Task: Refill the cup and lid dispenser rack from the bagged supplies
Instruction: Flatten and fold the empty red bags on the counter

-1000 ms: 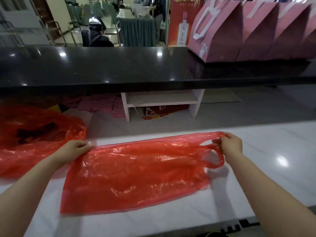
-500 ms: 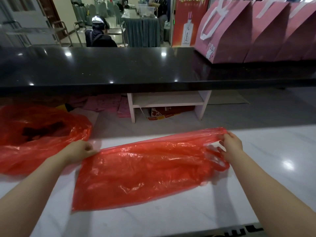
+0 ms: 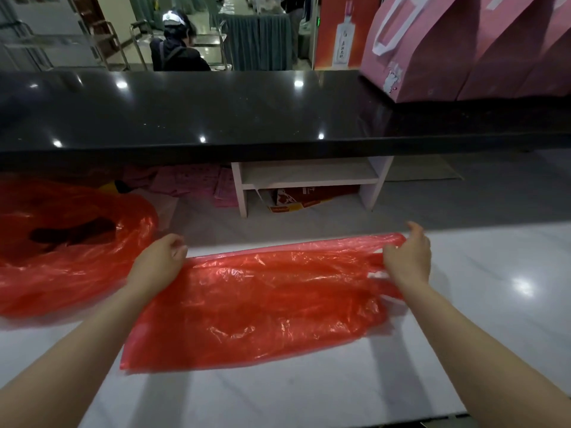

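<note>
— White marble counter (image 3: 482,329) below, black glossy ledge (image 3: 216,118) above it; what lies there now?

— One flat red plastic bag (image 3: 262,304) lies spread on the counter, between both hands. A second, fuller red bag (image 3: 61,257) sits at the left, just beside it.

— And the hands?

— The left hand (image 3: 159,261) has curled fingers at the bag's left upper corner; whether they really pinch the plastic, I cannot tell. The right hand (image 3: 408,257) holds the handle end with the thumb and lower fingers, while one finger points up (loosely).

— Any change from half a second ago?

— Yes. The bag looks smoother and more stretched, and the right hand's fingers have opened a little. Pink paper bags (image 3: 463,50) stand on the ledge as before.
</note>
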A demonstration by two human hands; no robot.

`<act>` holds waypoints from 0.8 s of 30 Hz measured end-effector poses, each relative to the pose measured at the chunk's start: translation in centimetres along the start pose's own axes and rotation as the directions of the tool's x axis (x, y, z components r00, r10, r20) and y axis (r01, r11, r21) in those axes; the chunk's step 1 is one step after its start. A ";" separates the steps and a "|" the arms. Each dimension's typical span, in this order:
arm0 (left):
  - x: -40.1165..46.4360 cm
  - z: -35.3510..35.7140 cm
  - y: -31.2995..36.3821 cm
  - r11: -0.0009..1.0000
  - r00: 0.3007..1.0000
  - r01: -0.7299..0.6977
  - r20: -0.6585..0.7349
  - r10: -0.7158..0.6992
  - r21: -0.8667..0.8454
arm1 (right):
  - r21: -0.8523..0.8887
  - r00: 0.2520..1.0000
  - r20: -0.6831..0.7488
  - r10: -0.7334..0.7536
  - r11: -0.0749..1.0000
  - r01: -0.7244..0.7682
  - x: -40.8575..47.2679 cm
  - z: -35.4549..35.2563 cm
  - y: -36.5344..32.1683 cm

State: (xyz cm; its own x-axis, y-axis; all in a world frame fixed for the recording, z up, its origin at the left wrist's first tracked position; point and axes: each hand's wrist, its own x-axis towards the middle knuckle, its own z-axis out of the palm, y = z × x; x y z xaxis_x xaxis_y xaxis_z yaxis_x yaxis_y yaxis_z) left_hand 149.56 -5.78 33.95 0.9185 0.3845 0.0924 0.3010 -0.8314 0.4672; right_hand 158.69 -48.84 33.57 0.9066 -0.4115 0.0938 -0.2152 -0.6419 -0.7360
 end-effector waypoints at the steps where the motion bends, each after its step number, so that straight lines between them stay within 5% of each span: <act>1: -0.1 0.2 0.6 1.000 1.000 -0.020 -0.019 0.019 -0.018 | -0.034 0.990 0.003 -0.139 0.990 0.139 -0.4 0.2 -0.5; 4: -0.5 0.8 2.0 0.982 0.988 -0.154 0.004 0.155 -0.107 | -0.042 0.864 0.184 -0.468 0.875 0.483 -1.1 1.3 -1.6; 6: -0.7 1.5 2.0 0.959 0.953 -0.242 0.150 0.264 -0.148 | -0.028 0.762 0.365 -0.536 0.811 0.584 -1.4 2.0 -1.8; 9: -0.7 2.7 0.7 0.953 0.862 -0.302 0.418 0.286 -0.028 | -0.129 0.709 0.579 -0.402 0.814 0.567 -1.3 2.7 -1.0; 12: -0.6 3.5 -0.9 0.911 0.821 -0.379 0.512 0.250 0.161 | -0.295 0.692 0.684 -0.232 0.780 0.552 -1.0 2.9 0.0; 15: -0.9 3.8 -1.4 0.884 0.827 -0.425 0.481 0.292 0.194 | -0.208 0.714 0.616 -0.332 0.806 0.554 -0.9 2.6 0.2; 18: -0.9 3.5 -0.8 0.923 0.902 -0.373 0.270 0.337 0.094 | -0.094 0.776 0.425 -0.465 0.831 0.549 -1.4 1.4 0.2; 24: -1.9 2.4 0.3 0.940 0.939 -0.340 0.035 0.341 -0.026 | -0.026 0.955 0.189 -0.230 0.971 0.239 -2.7 -1.2 3.1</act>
State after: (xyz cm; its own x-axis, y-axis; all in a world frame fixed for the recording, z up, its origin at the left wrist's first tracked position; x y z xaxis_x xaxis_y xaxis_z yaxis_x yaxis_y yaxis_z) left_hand 148.56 -7.69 31.78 0.9745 0.0634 0.2155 -0.0365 -0.9019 0.4305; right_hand 155.12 -50.49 31.80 0.9835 -0.1234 0.1321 -0.0020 -0.7379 -0.6749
